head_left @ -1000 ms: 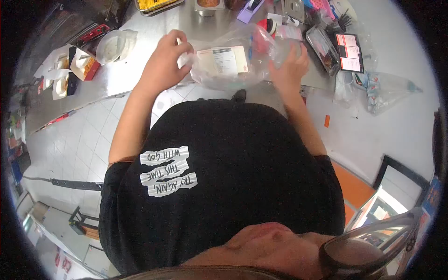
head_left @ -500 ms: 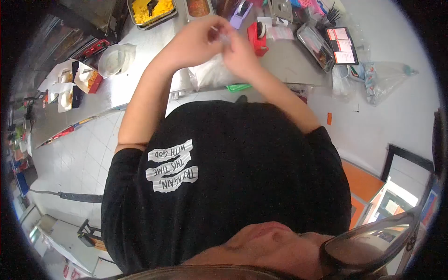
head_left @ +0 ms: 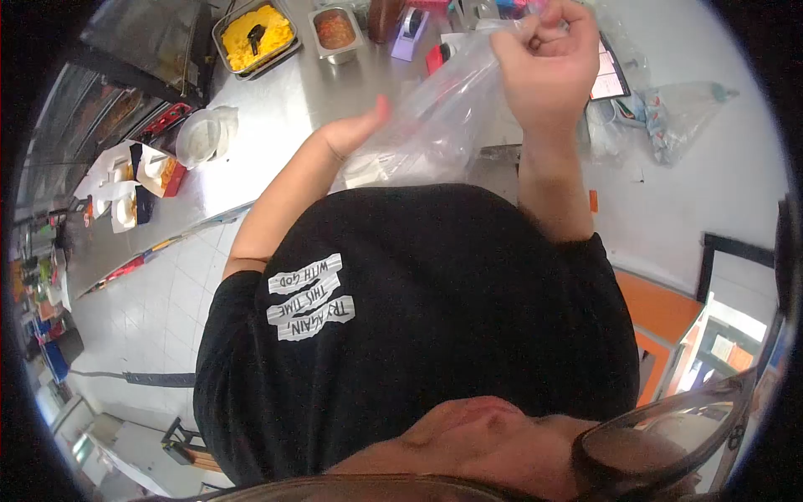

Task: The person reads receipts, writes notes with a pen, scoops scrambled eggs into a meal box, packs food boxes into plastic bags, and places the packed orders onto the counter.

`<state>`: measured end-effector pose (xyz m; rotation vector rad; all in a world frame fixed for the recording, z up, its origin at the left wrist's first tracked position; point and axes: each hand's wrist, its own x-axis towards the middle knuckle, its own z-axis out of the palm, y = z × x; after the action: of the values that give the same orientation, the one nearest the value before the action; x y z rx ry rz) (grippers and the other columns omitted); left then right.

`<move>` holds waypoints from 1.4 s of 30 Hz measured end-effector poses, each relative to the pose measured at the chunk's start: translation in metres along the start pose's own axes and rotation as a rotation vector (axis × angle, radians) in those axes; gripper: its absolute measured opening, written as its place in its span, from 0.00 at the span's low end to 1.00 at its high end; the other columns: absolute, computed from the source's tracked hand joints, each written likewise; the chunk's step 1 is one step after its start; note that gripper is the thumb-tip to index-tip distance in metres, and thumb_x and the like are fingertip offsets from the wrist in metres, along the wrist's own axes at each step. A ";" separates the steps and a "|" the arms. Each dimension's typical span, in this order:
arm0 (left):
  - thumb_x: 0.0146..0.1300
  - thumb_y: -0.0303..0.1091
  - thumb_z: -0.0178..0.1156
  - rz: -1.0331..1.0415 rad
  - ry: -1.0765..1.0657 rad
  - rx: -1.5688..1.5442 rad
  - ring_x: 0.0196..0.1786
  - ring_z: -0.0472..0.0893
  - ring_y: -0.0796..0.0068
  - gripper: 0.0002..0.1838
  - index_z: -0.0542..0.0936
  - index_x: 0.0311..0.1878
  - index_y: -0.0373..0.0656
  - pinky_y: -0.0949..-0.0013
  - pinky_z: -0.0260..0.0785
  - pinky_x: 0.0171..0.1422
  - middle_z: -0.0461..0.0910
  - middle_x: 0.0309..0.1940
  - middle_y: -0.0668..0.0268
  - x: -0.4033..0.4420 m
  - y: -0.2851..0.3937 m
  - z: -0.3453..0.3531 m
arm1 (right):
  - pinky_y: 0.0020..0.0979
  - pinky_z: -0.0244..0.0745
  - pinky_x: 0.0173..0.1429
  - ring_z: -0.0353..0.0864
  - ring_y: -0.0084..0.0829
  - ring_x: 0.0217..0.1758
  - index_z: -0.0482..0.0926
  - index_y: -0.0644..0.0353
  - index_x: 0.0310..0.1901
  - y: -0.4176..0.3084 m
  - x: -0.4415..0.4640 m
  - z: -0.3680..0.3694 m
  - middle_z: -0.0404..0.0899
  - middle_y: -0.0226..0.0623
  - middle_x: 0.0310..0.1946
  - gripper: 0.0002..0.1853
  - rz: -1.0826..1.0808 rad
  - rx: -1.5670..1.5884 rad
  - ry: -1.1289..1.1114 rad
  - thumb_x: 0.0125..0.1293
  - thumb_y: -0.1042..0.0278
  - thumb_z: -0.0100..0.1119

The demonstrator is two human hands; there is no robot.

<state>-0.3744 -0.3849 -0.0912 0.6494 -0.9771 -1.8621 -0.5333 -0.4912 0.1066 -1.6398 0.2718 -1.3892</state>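
My right hand (head_left: 548, 71), raised at the top right, is closed on the upper end of a clear plastic bag (head_left: 447, 109). The bag is stretched slantwise from that hand down to the counter edge in front of my black shirt. My left hand (head_left: 355, 130) is beside the lower left part of the bag, with its visible fingers stretched out. Some of its fingers are hidden, and I cannot tell whether they touch the plastic.
On the steel counter (head_left: 284, 92) stand a tray of yellow food (head_left: 258, 38) with a black utensil, a metal pan of reddish sauce (head_left: 336, 33) and a purple tape dispenser (head_left: 410, 35). To the left are open food boxes (head_left: 125, 180) and round clear containers (head_left: 201, 138).
My hands were together over the counter and have parted. The right hand has moved right, drawing the plastic bag out long; the left has moved down, toward my body.
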 end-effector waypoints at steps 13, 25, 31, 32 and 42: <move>0.72 0.39 0.52 0.167 0.495 0.474 0.49 0.79 0.67 0.16 0.78 0.53 0.38 0.65 0.69 0.56 0.82 0.43 0.60 0.008 0.016 0.019 | 0.29 0.76 0.50 0.81 0.26 0.44 0.75 0.66 0.49 0.121 0.002 -0.057 0.80 0.39 0.45 0.16 0.155 -0.303 -0.417 0.59 0.80 0.62; 0.71 0.39 0.53 0.565 1.136 0.794 0.50 0.78 0.71 0.16 0.79 0.49 0.36 0.65 0.70 0.54 0.80 0.46 0.61 0.054 0.087 0.019 | 0.45 0.51 0.75 0.58 0.47 0.71 0.52 0.57 0.70 0.160 -0.051 -0.043 0.58 0.46 0.68 0.61 -0.006 0.007 -0.565 0.35 0.50 0.80; 0.60 0.30 0.55 0.628 0.548 1.844 0.46 0.79 0.52 0.16 0.77 0.51 0.38 0.57 0.71 0.54 0.79 0.45 0.49 0.052 0.073 -0.003 | 0.36 0.75 0.42 0.79 0.31 0.38 0.72 0.58 0.58 0.195 -0.095 -0.077 0.77 0.38 0.47 0.23 0.549 0.304 -0.369 0.65 0.55 0.57; 0.59 0.31 0.56 0.490 0.730 1.597 0.45 0.79 0.52 0.15 0.78 0.49 0.37 0.57 0.72 0.52 0.80 0.43 0.50 0.040 0.037 -0.027 | 0.35 0.75 0.37 0.78 0.30 0.33 0.75 0.59 0.54 0.206 -0.093 -0.088 0.78 0.37 0.44 0.21 0.776 0.328 -0.401 0.66 0.54 0.55; 0.59 0.41 0.58 -0.179 1.464 1.033 0.48 0.79 0.48 0.19 0.78 0.47 0.35 0.55 0.68 0.55 0.80 0.44 0.49 0.017 -0.116 -0.096 | 0.50 0.75 0.57 0.77 0.58 0.53 0.80 0.67 0.46 0.378 0.081 -0.429 0.51 0.53 0.73 0.22 0.545 -1.546 -0.239 0.64 0.53 0.55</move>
<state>-0.3647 -0.4019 -0.2409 2.2682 -0.7121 -0.4092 -0.7315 -0.9642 -0.1601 -2.5277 1.8053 -0.3831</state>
